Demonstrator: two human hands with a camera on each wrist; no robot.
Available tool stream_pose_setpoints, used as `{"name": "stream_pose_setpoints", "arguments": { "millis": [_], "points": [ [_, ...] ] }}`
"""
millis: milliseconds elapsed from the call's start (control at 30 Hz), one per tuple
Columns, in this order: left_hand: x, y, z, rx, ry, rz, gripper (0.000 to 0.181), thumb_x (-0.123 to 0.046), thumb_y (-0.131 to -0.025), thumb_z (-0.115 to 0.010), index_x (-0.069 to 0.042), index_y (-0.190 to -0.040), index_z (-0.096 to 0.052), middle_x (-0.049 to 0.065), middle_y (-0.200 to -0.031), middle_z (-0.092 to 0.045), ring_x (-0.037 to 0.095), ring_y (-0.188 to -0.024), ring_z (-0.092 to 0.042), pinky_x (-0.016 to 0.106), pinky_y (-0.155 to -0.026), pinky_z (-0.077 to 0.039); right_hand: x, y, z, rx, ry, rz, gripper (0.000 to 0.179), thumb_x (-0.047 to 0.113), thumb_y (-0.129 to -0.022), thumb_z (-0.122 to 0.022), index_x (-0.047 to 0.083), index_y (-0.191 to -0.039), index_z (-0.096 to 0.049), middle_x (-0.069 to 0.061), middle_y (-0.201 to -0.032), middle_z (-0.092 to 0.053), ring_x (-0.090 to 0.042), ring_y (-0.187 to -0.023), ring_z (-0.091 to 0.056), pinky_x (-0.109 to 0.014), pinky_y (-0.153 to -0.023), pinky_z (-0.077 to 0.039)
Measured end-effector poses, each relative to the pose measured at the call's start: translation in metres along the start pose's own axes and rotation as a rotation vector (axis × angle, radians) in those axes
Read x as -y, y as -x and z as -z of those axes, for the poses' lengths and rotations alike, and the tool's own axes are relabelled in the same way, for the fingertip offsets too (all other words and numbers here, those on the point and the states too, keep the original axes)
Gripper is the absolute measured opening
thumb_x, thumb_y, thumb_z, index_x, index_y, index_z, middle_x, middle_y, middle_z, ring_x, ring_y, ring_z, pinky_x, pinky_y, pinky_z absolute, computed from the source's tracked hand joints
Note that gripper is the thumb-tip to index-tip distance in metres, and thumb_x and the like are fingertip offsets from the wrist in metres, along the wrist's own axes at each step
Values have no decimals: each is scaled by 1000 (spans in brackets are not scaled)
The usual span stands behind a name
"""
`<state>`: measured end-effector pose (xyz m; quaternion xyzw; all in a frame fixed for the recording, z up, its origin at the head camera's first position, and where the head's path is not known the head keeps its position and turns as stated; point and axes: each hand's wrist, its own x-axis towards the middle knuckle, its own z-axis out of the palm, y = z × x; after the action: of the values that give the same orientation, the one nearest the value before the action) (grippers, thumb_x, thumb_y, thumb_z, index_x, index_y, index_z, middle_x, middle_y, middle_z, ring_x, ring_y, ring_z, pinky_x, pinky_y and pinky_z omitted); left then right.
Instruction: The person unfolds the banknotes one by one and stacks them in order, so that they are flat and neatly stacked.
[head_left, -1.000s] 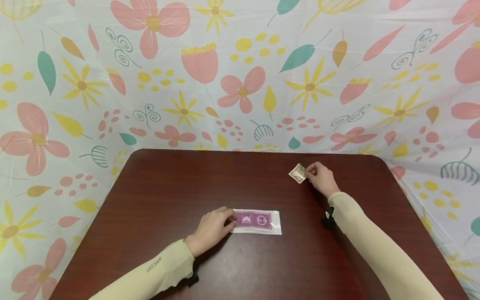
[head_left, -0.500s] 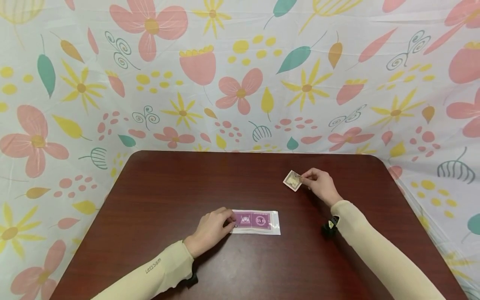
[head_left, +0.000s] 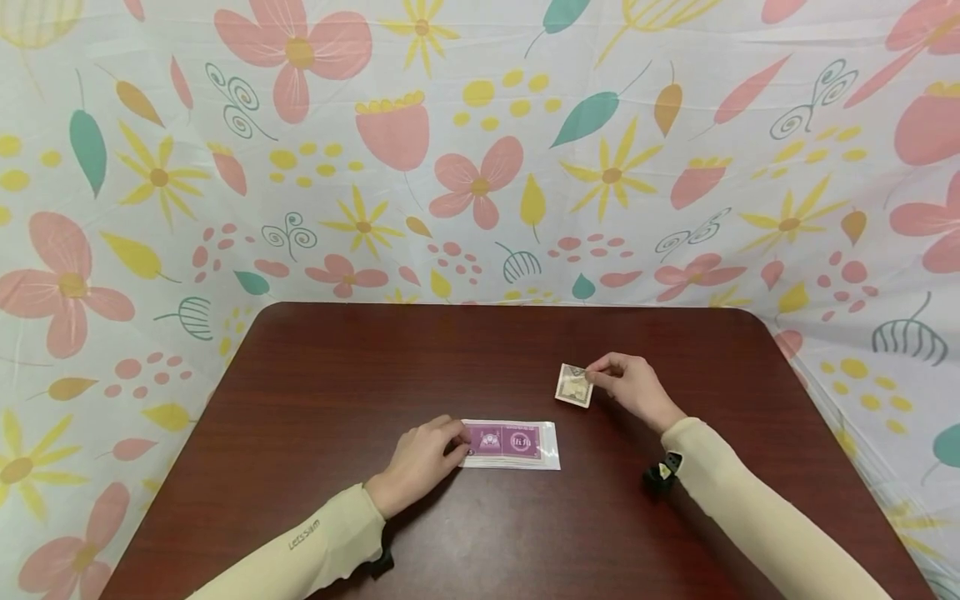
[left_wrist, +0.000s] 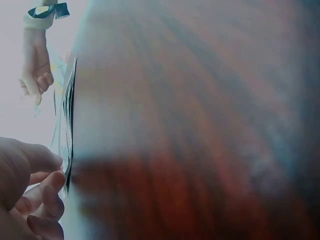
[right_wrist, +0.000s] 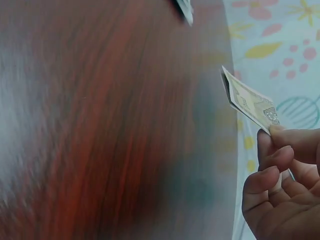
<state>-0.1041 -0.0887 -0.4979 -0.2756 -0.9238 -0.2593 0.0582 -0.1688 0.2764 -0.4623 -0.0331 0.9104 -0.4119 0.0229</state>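
Observation:
A flat stack of purple banknotes [head_left: 510,442] with a clear plastic edge lies near the middle of the table. My left hand [head_left: 420,460] pinches its left end between thumb and fingers; in the left wrist view the layered edge of the stack [left_wrist: 68,115] shows side-on. Farther back and to the right, my right hand [head_left: 632,388] pinches a small cream-yellow folded banknote [head_left: 573,387] by one corner. The right wrist view shows this folded banknote [right_wrist: 250,102] held up at a slant, its two layers slightly apart, with thumb and forefinger on its lower end.
The dark red-brown wooden table [head_left: 337,367] has rounded far corners. Behind it and along the sides hangs a white curtain [head_left: 480,108] with flowers and leaves. A dark device [head_left: 658,473] sits under the right wrist.
My right hand has brought the folded banknote nearer and to the left, turning it so its edges lie straighter. My left hand and the purple stack have stayed in place.

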Motion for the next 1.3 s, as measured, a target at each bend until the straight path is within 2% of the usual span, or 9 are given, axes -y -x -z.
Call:
{"name": "stream_pose_setpoints", "arguments": {
  "millis": [300,533,767,867,1067,1300],
  "points": [
    [-2,0,0,-12,-8,-4,5,-14,-93,-78,-18,-94,-74,-6,-86,-64,5,-65,-54,28,-57,-47,16,11,-16,39,13,58,7,13,-96,-75,7,-97,-78,-4,-87,-73,-15,-73,-55,-26,-64,-45],
    [-5,0,-1,-23,15,-15,4,-16,-94,-78,-18,-97,-75,-6,-88,-66,7,-66,-57,28,-58,-49,26,22,-25,90,-10,120,4,12,-96,-75,10,-95,-78,0,-86,-73,-13,-77,-63,-26,-70,-50],
    [-9,-3,-2,-20,33,-27,4,-19,-96,-76,-17,-99,-76,-6,-89,-66,4,-67,-55,28,-59,-49,38,29,-31,143,-21,180,4,9,-95,-75,11,-95,-79,1,-89,-74,-10,-80,-63,-25,-73,-52],
    [-11,-7,-3,-8,101,-20,5,-20,-96,-77,-16,-99,-77,-7,-88,-67,2,-67,-53,25,-60,-47,42,30,-35,160,4,197,4,10,-95,-75,11,-95,-79,2,-90,-74,-10,-80,-62,-26,-74,-52],
    [-18,-19,-1,45,320,29,8,-19,-97,-76,-15,-103,-78,-8,-84,-68,1,-65,-51,22,-60,-44,51,29,-45,200,38,228,5,13,-96,-75,13,-95,-79,5,-91,-75,-9,-82,-62,-27,-76,-52],
    [-26,-26,2,43,379,57,9,-18,-98,-74,-15,-107,-76,-8,-94,-76,4,-75,-64,23,-68,-50,61,26,-53,243,33,294,6,13,-97,-74,13,-95,-80,6,-90,-76,-7,-82,-62,-25,-74,-52]
  ]
}}
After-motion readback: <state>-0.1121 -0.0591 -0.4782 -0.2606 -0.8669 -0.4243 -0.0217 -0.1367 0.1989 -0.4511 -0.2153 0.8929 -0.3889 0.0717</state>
